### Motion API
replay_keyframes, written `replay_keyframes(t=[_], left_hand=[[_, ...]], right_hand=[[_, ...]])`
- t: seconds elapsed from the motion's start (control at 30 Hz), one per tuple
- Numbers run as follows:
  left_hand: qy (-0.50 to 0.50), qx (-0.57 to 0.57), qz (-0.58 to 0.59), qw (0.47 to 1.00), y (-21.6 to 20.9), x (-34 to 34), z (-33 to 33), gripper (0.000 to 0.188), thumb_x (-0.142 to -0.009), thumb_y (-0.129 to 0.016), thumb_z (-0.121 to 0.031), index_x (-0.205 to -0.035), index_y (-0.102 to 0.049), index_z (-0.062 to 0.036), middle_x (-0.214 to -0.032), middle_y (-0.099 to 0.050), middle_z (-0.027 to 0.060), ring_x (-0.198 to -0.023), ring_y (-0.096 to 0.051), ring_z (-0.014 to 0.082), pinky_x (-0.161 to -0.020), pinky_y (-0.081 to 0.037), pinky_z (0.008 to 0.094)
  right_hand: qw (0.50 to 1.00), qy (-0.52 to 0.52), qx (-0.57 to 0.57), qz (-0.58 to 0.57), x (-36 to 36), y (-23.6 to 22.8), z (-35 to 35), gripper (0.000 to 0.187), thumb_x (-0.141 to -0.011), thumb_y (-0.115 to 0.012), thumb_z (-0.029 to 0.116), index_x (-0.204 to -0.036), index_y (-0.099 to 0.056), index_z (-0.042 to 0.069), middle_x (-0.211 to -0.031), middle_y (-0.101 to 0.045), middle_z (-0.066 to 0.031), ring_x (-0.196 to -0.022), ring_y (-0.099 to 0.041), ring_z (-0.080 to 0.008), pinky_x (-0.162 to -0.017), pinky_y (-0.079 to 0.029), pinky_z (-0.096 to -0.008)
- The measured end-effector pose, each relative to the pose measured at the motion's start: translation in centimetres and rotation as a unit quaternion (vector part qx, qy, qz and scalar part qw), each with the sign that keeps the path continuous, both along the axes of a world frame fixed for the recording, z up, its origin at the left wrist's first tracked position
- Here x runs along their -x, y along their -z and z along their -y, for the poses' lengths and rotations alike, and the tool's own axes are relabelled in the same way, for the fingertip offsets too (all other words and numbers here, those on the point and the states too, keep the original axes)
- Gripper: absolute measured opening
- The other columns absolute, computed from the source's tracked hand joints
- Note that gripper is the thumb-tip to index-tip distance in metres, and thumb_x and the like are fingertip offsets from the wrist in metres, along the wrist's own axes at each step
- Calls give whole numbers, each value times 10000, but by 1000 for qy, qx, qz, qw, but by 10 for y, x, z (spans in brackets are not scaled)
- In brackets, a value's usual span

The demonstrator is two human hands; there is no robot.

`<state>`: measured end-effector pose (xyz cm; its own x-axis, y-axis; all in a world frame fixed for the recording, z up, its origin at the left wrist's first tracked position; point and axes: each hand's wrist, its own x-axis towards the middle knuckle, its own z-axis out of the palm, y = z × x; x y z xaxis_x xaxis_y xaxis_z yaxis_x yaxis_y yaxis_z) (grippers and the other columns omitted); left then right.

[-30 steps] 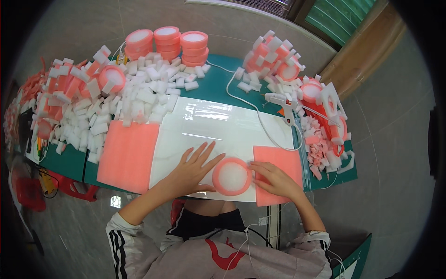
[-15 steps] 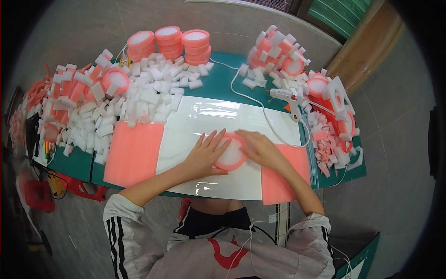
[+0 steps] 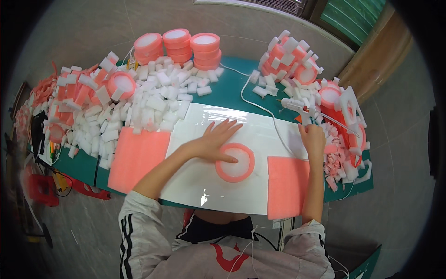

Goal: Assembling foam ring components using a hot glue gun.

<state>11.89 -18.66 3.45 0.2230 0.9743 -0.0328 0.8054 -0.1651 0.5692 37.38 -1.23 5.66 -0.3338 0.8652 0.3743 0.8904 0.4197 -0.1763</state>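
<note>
On a glossy white sheet [image 3: 190, 179] lies a round foam piece [image 3: 242, 168] with a pink ring rim and a whitish centre. My left hand [image 3: 213, 141] is open with fingers spread; its thumb lies over the round piece and the other fingers reach past its far side. Farther right, my right hand [image 3: 312, 138] is closed at the lower end of the handle of a white hot glue gun [image 3: 297, 107]. The gun lies at the right of the table with its nozzle pointing left. My fingertips partly hide the handle.
Pink foam sheets [image 3: 140, 158] [image 3: 287, 186] flank the white sheet. White foam blocks [image 3: 158, 100] heap at the left, and stacked foam rounds [image 3: 205, 46] stand behind. Foam scraps [image 3: 335, 160] and a block-studded foam piece [image 3: 285, 58] are at the right. The gun's white cord [image 3: 260, 106] crosses the green mat [image 3: 227, 86].
My right hand has left the round foam piece and moved right to the glue gun's handle. My left hand has shifted toward the piece's far left side, uncovering more of it. The view has shifted slightly.
</note>
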Motion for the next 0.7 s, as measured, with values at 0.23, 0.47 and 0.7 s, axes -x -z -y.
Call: replay_keyframes(t=[0.23,0.47,0.7], left_hand=[[-8,23,16,1000,21,4,3,638,-642,-660,-454,-1136,-460,-102,-1378,-185,172,-1304,-93,282,-1020,-9,499],[-89,44,254,962,12,1,-7,489,-639,-715,-158,-1060,-474,-95,-1145,-485,107,-1126,-408,228,-965,-261,392],[-208,-82,497,838,5,-2,-7,446,-680,-655,-16,-1079,-459,-50,-987,-538,52,-920,-522,149,-802,-424,275]], right_hand=[[992,53,-108,40,-12,33,-22,389,-713,-633,324,-871,-540,-20,-766,-557,-175,-732,-548,-333,-605,-432,-407],[978,-77,-56,-186,-10,59,-55,468,-721,-629,271,-1008,-482,-69,-877,-554,-221,-792,-537,-342,-660,-428,-382],[979,-61,-19,-192,-10,72,-64,432,-736,-606,224,-1020,-481,-75,-816,-574,-224,-695,-565,-333,-634,-431,-386]])
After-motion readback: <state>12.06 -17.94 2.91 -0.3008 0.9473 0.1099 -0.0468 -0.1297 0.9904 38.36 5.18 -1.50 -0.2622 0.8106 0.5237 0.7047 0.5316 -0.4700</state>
